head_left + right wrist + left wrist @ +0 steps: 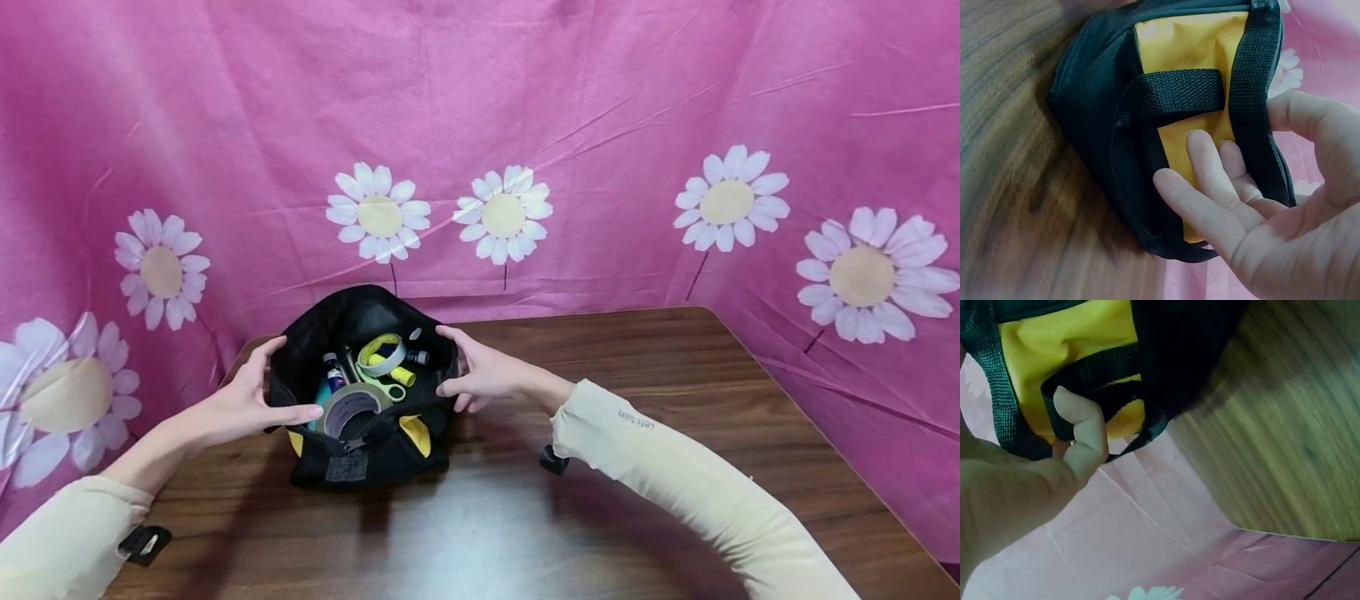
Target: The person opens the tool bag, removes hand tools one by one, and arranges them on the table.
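A black and yellow zip bag (315, 473) stands with its mouth spread wide on the table. My left hand (238, 406) holds its left rim, thumb along the opening and fingers outside; the left wrist view shows a bent finger by the side strap (1104, 365). On the right, my right hand (486, 368) pinches the rim between thumb and fingers, which lie against the yellow side panel (1191, 37). Inside are a wide tape roll (335, 405), a smaller yellow-and-white tape roll (372, 368), pale green scissors handles (396, 392), a yellow tube (403, 377) and a dark blue bottle (334, 377).
The bag sits near the left end of a brown wooden table (600, 367), whose far edge meets a pink cloth (600, 100) printed with white daisies. Cloth also hangs along both sides. A dark wrist device (553, 460) hangs below the right sleeve.
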Tool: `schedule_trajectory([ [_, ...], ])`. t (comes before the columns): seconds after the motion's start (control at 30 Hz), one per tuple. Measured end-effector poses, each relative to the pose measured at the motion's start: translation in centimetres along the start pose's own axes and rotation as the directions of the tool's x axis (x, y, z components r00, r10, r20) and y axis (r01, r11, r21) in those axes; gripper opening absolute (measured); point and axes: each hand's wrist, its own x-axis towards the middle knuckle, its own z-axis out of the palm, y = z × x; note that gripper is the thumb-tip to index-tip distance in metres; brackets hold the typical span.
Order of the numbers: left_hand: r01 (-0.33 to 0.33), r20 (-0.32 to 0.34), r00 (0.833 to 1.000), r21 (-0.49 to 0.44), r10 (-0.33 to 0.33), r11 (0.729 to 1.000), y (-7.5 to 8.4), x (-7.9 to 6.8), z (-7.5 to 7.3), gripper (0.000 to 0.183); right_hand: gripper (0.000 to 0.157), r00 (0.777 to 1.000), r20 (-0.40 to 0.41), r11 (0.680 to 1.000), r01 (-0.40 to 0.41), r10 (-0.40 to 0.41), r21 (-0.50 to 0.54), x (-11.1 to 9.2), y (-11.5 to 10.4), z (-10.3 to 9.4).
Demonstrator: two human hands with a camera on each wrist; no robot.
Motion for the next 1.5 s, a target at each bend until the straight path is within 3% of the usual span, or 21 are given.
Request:
schedule_trajectory([
  [0.1,0.016,0.014,1.0,-0.024,-0.016,1.0,-0.4,-0.3,0.1,0.12,0.101,1.0,0.001,1.0,0.004,-0.004,0.027,0.1,0.5,0.4],
  [0.17,0.065,0.058,0.996,-0.088,-0.06,0.994,-0.8,-0.5,0.3,0.123,0.102,1.0,0.001,0.998,-0.002,0.002,0.056,0.1,1.0,0.8],
  [0.3,0.176,0.163,0.977,-0.242,-0.139,0.954,-1.4,-0.9,0.7,0.128,0.101,1.0,0.005,0.991,-0.015,0.014,0.132,0.0,2.0,1.5],
  [0.37,0.193,0.198,0.971,-0.294,-0.138,0.936,-1.6,-1.0,1.1,0.131,0.1,1.0,0.006,0.988,-0.008,0.007,0.155,0.0,2.4,1.9],
  [0.43,0.171,0.205,0.972,-0.305,-0.11,0.937,-1.7,-1.1,1.4,0.133,0.1,1.0,0.009,0.987,0.003,-0.004,0.163,-0.1,2.8,2.3],
  [0.63,0.11,0.187,0.981,-0.288,-0.057,0.951,-2.0,-1.7,2.5,0.134,0.097,1.0,0.004,0.981,0.011,-0.012,0.196,-0.2,3.9,3.6],
  [0.87,0.137,0.143,0.984,-0.242,-0.104,0.961,-1.7,-2.2,2.7,0.131,0.095,1.0,-0.011,0.97,0.009,-0.007,0.241,0.1,4.8,4.6],
  [1.13,0.263,0.144,0.961,-0.22,-0.235,0.94,0.6,-2.5,2.9,0.133,0.097,1.0,-0.011,0.984,0.015,-0.014,0.176,-0.1,3.3,3.4],
  [1.3,0.264,0.089,0.964,-0.192,-0.252,0.945,1.9,-2.0,3.8,0.139,0.1,1.0,-0.021,0.987,0.02,-0.017,0.161,0.0,2.0,3.0],
  [1.5,0.222,0.077,0.973,-0.051,-0.218,0.974,2.5,-2.1,4.7,0.145,0.102,0.999,-0.02,0.99,0.027,-0.025,0.135,-0.1,1.2,3.1],
])
